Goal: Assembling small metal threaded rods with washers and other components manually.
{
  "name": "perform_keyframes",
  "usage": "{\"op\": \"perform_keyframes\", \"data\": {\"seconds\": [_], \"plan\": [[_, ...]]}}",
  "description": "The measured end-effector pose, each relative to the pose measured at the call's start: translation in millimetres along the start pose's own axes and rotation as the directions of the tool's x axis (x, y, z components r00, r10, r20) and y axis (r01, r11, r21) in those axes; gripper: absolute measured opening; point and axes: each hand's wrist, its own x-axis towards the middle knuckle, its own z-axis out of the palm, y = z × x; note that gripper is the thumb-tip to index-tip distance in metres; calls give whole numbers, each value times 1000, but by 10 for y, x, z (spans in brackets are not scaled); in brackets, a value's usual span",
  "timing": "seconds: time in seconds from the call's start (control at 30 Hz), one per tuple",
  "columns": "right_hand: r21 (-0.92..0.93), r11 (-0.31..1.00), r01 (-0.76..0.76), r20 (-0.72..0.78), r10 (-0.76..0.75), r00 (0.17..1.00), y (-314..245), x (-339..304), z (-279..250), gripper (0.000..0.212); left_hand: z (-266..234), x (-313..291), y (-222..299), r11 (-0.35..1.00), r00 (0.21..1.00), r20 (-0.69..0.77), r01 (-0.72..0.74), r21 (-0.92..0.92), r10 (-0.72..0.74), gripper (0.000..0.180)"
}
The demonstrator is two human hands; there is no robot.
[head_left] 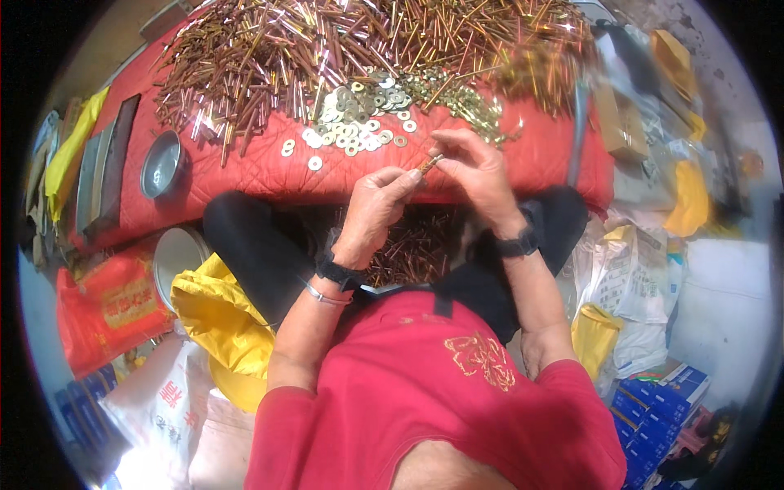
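My left hand [377, 206] and my right hand [475, 173] meet over the front edge of a red quilted cloth [539, 155]. Between their fingertips they pinch a short brass-coloured bolt [430, 163]. Just beyond the hands lies a heap of flat washers [359, 118]. Behind it a wide pile of long bolts [327, 49] covers the cloth, with small nuts [469, 106] to the right. More bolts [416, 245] lie in my lap between my knees.
A metal bowl [162, 163] sits on the cloth at left. A round tin [175, 257], a yellow bag [216, 314] and a red sack [110, 302] lie by my left leg. White sacks [629, 269] and blue boxes [661, 400] crowd the right.
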Motion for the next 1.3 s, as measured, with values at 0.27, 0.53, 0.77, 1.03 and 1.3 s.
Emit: {"op": "perform_keyframes", "data": {"seconds": [0.27, 0.53, 0.77, 1.03, 1.3], "plan": [[-499, 859, 113, 141, -48, 989, -133, 29, -53, 28, -15, -13, 114, 987, 995, 19, -101, 122, 100, 15], [-230, 970, -82, 127, 113, 985, -89, -12, -17, 15, -214, 43, 148, 995, 987, 141, 89, -46, -82, 16], [-414, 880, 234, 245, -140, 959, -181, -5, -26, 10, -274, 63, 55, 909, 915, 318, 334, -248, -249, 20], [-143, 983, -114, 182, 139, 973, -219, -33, -119, 5, -116, 12, 83, 994, 983, 148, 107, 13, -108, 20], [-197, 959, -204, 64, 221, 973, -109, -56, -102, 6, 21, -4, 14, 940, 972, 6, -228, 252, 234, 16]]}}
